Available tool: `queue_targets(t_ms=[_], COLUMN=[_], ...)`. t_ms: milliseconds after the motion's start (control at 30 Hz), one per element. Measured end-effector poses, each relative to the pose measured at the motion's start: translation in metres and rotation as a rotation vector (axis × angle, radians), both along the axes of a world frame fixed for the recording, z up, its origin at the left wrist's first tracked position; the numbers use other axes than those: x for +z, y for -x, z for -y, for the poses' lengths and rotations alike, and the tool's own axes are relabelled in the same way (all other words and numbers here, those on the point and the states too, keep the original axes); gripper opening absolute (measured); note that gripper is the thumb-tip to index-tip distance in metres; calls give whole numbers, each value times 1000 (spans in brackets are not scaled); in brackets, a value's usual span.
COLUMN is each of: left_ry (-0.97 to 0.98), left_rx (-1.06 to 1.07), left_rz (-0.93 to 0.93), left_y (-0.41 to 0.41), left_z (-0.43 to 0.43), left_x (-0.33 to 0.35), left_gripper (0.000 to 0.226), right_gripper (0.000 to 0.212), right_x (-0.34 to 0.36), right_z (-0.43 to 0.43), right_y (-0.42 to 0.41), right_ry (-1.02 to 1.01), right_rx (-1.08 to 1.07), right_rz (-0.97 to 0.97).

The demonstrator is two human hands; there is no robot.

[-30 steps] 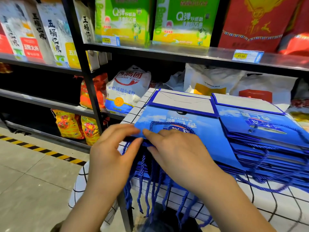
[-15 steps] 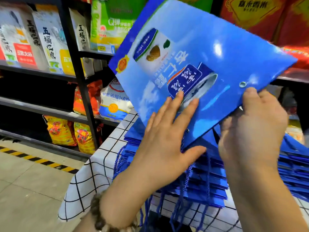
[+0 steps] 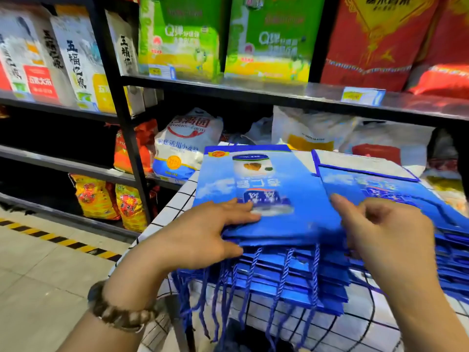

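A flat blue paper gift bag (image 3: 274,199) with a printed jar picture lies on top of a stack of like bags (image 3: 291,283), whose blue rope handles (image 3: 279,275) hang over the near edge. My left hand (image 3: 203,232) presses on the top bag's near left part, fingers straight on top and thumb along its front edge. My right hand (image 3: 380,237), blurred, has its fingers curled at the bag's near right corner, and the corner runs under the hand. A second stack of blue bags (image 3: 385,189) lies to the right.
The stacks rest on a table with a white black-checked cloth (image 3: 175,199). Behind it stand black metal shelves (image 3: 253,90) with rice sacks, green boxes (image 3: 177,39), red bags (image 3: 375,39) and a flour sack (image 3: 182,143). Tiled floor with a yellow-black stripe (image 3: 50,235) lies to the left.
One second ago both hands worked at the stack's near edge. Half a second ago they held one blue bag up and turned it. Now it lies flat on the stack.
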State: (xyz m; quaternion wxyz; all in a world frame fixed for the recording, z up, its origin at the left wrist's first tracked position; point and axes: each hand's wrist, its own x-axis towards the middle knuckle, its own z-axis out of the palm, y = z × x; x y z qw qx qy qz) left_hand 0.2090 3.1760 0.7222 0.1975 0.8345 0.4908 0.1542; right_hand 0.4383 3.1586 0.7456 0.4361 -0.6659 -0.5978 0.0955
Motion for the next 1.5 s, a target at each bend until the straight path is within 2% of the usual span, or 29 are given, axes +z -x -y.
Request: queue_targets(t_ms=[33, 100, 133, 200, 233, 333, 467, 567, 633, 667, 700, 800, 833, 967, 1000, 1067, 1133, 1200, 1267, 1367, 1500], left_ry=[6, 23, 28, -16, -55, -252, -508, -478, -386, -339, -311, -70, 10, 214, 255, 333, 396, 448, 456, 341, 294], left_rx=[-2, 10, 16, 28, 53, 238, 502, 638, 762, 798, 786, 606, 539, 338, 305, 263, 262, 272, 283, 332, 235], left_rz=[-53, -83, -76, -74, -79, -94, -90, -102, -53, -1, 149, 873, 1019, 1311, 1361, 1443, 1513, 1585, 1561, 1316, 1028], left_y=[1, 0, -1, -3, -4, -2, 16, 18, 13, 9, 4, -14, -19, -40, -45, -56, -62, -64, -63, -59, -55], left_z=[0, 2, 3, 6, 8, 27, 46, 57, 64, 66, 66, 58, 53, 28, 22, 13, 5, -2, -6, -7, 4], left_x=[-2, 0, 1, 4, 5, 0, -14, -12, 0, 8, 13, 31, 35, 42, 44, 48, 49, 48, 44, 32, 25], left_gripper=[65, 65, 65, 66, 67, 55, 34, 26, 22, 21, 19, 21, 22, 31, 37, 46, 50, 40, 42, 39, 9], right_gripper=[49, 36, 34, 51, 53, 48, 44, 46, 47, 48, 47, 31, 25, 40, 44, 44, 24, 4, 7, 14, 14], right_x=[3, 7, 8, 1, -4, -12, -14, -16, -18, -19, -20, -25, -27, -20, -17, -16, -21, -24, -21, -10, 2], right_z=[1, 1, 0, -5, -8, -13, -13, -10, -9, -9, -8, -9, -11, -7, -5, -3, -3, -3, -3, -5, -20], right_y=[-2, 3, 11, 26, 33, 44, 48, 54, 58, 58, 59, 55, 53, 43, 41, 37, 37, 37, 37, 33, 29], right_ry=[-77, -124, -60, 143, 216, 290, 277, 267, 266, 253, 238, 212, 217, 316, 347, 361, 324, 294, 281, 243, 159], right_rx=[10, 183, 321, 589, 659, 666, 624, 586, 556, 548, 538, 518, 539, 781, 828, 873, 844, 829, 818, 695, 549], right_rz=[25, 85, 196, 431, 490, 527, 511, 544, 538, 528, 514, 342, 221, -303, -344, -304, -225, -248, -386, -713, -902])
